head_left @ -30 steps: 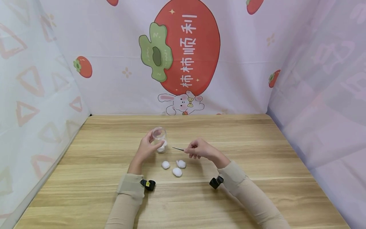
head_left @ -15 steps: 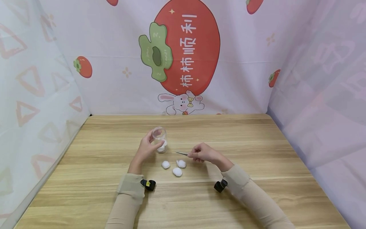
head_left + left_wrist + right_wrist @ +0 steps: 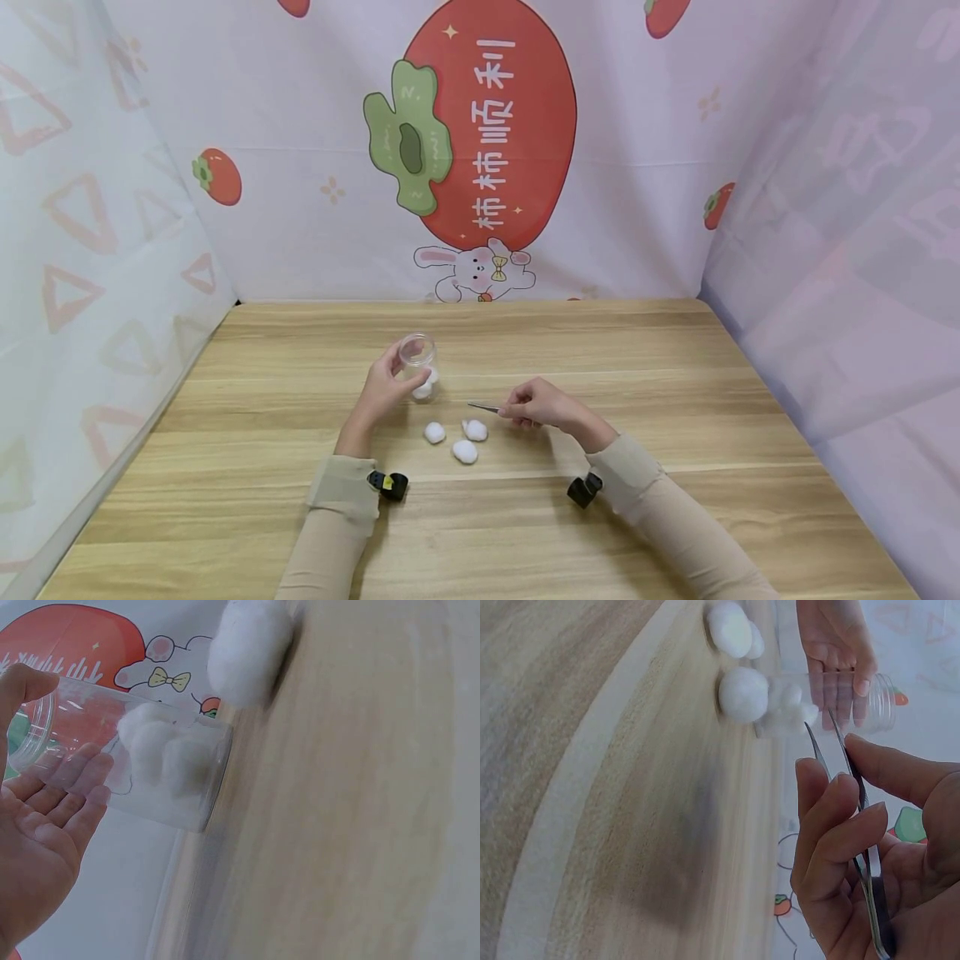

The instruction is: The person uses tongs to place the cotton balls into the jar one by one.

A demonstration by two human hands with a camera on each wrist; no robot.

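With thumb and fingers around it, my left hand [image 3: 386, 388] holds a clear jar [image 3: 417, 353] upright on the table, its mouth uncovered. Inside the jar, cotton balls [image 3: 166, 754] lie at the bottom. My right hand [image 3: 547, 405] grips metal tweezers [image 3: 484, 407] whose tips point left. In the right wrist view the tips of the tweezers [image 3: 865, 855] stand apart with nothing between them. Three loose cotton balls [image 3: 465, 452] lie on the table, in front of the jar and to the left of my right hand.
The wooden table [image 3: 600, 517] meets a printed cloth backdrop [image 3: 630, 208] at its far edge. More cloth hangs along the left and right sides. A small black camera sits on each wrist.
My right hand with the tweezers has moved right and a little nearer to me, away from the jar. The left hand, jar and loose cotton balls have stayed put.
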